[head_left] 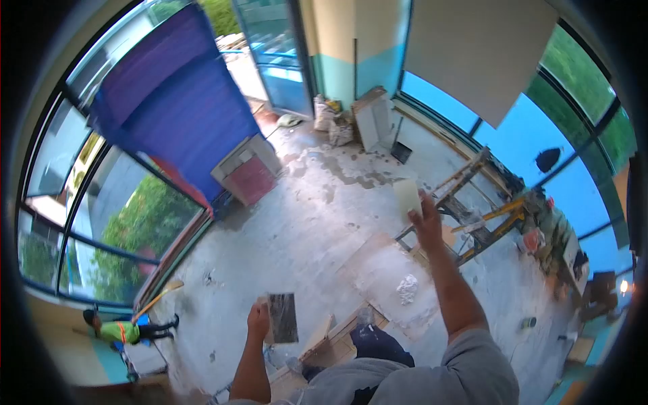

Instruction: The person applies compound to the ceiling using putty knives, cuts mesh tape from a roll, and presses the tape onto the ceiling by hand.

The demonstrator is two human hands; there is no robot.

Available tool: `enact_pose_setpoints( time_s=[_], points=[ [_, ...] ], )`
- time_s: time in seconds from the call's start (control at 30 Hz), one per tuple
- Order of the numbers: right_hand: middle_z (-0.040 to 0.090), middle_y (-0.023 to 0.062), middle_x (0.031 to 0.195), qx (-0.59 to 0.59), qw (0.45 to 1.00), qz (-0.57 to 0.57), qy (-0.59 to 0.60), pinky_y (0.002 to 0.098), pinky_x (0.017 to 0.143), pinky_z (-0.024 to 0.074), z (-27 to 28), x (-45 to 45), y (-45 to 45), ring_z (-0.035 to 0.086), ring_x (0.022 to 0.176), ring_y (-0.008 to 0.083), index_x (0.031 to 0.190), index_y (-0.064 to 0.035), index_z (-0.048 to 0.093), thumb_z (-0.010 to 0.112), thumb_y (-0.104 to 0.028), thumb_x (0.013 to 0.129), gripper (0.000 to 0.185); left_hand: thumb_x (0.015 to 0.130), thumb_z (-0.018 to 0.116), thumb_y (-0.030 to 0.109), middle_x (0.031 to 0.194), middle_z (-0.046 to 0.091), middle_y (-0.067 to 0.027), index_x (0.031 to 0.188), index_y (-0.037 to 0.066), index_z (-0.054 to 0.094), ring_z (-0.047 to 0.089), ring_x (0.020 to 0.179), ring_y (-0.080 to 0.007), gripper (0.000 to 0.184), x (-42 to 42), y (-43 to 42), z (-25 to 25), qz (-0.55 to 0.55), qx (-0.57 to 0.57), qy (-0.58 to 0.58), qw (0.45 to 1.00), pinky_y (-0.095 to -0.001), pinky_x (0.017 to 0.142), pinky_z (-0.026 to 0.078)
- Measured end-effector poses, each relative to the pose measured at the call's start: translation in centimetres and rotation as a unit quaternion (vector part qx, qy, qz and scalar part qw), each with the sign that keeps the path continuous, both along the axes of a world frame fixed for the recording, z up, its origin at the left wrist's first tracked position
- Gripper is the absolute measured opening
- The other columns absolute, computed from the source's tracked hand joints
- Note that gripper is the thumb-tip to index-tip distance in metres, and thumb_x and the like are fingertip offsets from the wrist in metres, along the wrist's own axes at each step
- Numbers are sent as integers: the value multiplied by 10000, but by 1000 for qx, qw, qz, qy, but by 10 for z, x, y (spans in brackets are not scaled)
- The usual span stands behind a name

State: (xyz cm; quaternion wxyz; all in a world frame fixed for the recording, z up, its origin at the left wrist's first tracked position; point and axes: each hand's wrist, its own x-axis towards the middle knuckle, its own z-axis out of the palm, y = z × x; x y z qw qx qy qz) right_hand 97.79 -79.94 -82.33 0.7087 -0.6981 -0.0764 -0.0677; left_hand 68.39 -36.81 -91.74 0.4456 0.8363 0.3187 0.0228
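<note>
My left hand (258, 318) is closed at the edge of a dark, flat rectangular plate (283, 317), which looks like a plastering trowel; its handle is hidden. Farther out and to the right, my right hand (425, 219) grips a pale, thin rectangular plate (406, 196), with fingers folded over its near right edge. Whether that plate has a handle I cannot tell. Below my right forearm, a crumpled whitish lump (407, 289) rests on a dusty white board (378, 277) on the floor.
Wooden planks (347, 331) lie under me. A paint-stained stepladder (472, 216) stands to the right. Sacks (331, 121) and a leaning panel (374, 120) are by the doorway. At the far left, a co-worker in a green vest (121, 331) is near a long-handled shovel (158, 297).
</note>
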Motion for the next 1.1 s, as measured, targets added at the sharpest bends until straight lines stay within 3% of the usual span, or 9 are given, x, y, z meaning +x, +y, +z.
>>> enact_pose_setpoints(
  time_s=[0.13, 0.2, 0.3, 0.5, 0.6, 0.7, 0.8, 0.9, 1.1],
  points=[
    [595, 104, 1263, 274, 936, 148, 163, 329, 1010, 440, -1, -91, 102, 572, 1164, 197, 1379, 35, 436, 634, -392, 944, 641, 963, 563, 314, 833, 625, -182, 974, 6, 624, 624, 829, -302, 314, -11, 27, 58, -42, 54, 2, 998, -394, 765, 476],
    [567, 88, 1313, 382, 874, 192, 230, 360, 1050, 427, 16, -132, 154, 543, 1224, 212, 1369, -7, 456, 567, -404, 976, 569, 957, 581, 264, 912, 646, -153, 1086, 4, 589, 634, 874, -259, 290, -35, 48, 74, -30, -1, -24, 999, -370, 770, 486],
    [552, 73, 1334, 435, 810, 253, 299, 374, 1051, 417, 48, -187, 214, 519, 1245, 206, 1384, -54, 450, 539, -430, 985, 556, 963, 590, 178, 1051, 666, -117, 1254, 35, 509, 633, 952, -185, 334, -78, 71, 89, 66, -217, -208, 951, -337, 839, 494],
    [532, 71, 1336, 337, 771, 400, 364, 442, 1027, 436, 67, -268, 306, 528, 1225, 240, 1410, -131, 423, 523, -462, 968, 562, 994, 539, 209, 1012, 630, -60, 1163, 14, 513, 587, 880, -141, 260, -187, 137, 126, 150, -254, -341, 893, -306, 745, 494],
    [517, 73, 1342, 301, 747, 449, 387, 501, 1008, 455, 72, -302, 345, 530, 1226, 267, 1424, -156, 384, 546, -411, 946, 566, 991, 546, 255, 886, 647, -45, 1079, 34, 582, 596, 809, -125, 241, -243, 179, 122, 178, -166, -353, 904, -307, 698, 490],
    [507, 78, 1331, 260, 734, 488, 394, 540, 984, 467, 85, -339, 386, 532, 1215, 284, 1419, -169, 350, 593, -353, 909, 594, 943, 616, 312, 740, 631, -54, 984, 52, 626, 579, 687, -124, 263, -283, 185, 157, 179, 15, -196, 964, -320, 633, 481],
    [494, 88, 1323, 231, 690, 545, 416, 560, 975, 471, 64, -369, 428, 537, 1197, 299, 1402, -172, 329, 634, -297, 881, 617, 886, 707, 266, 731, 589, 10, 979, 58, 649, 535, 690, -74, 235, -307, 176, 194, 107, 52, -140, 983, -257, 649, 466],
    [487, 112, 1310, 178, 692, 533, 452, 563, 965, 477, 53, -407, 467, 537, 1190, 313, 1389, -168, 301, 662, -256, 863, 643, 846, 751, 264, 791, 641, -25, 1163, 84, 655, 565, 714, -79, 378, -327, 173, 228, 80, -40, 1, 996, -270, 666, 490],
    [449, 187, 1308, 106, 715, 547, 421, 545, 951, 500, 43, -475, 528, 527, 1200, 346, 1421, -115, 134, 713, -232, 860, 815, 814, 761, 264, 1144, 630, -130, 1266, 76, 611, 663, 888, -214, 512, -371, 198, 192, 14, 33, -137, 990, -335, 822, 530]
  ],
)
